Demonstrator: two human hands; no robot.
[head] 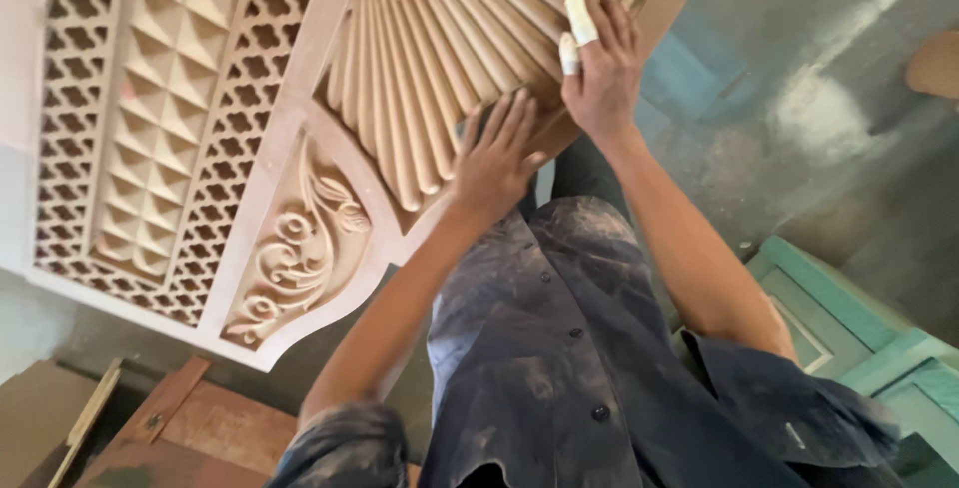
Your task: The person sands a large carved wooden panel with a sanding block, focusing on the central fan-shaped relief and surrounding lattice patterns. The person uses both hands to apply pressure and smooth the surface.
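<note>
A large carved wooden panel (300, 118) fills the upper left, with a fluted fan (430, 68), a floral scroll (300, 248) and lattice sections (170, 98). My left hand (496, 153) lies flat on the fan's lower flutes, fingers together, with a small dark edge showing under the fingertips; what it is I cannot tell. My right hand (597, 63) rests on the fan's outer rim, fingers spread, two fingertips wrapped in white tape (577, 20).
A teal painted wooden piece (849, 328) lies on the floor at the lower right. Brown boards (180, 428) lie at the lower left. A dusty grey concrete floor (829, 118) stretches to the right. My dusty dark shirt fills the bottom middle.
</note>
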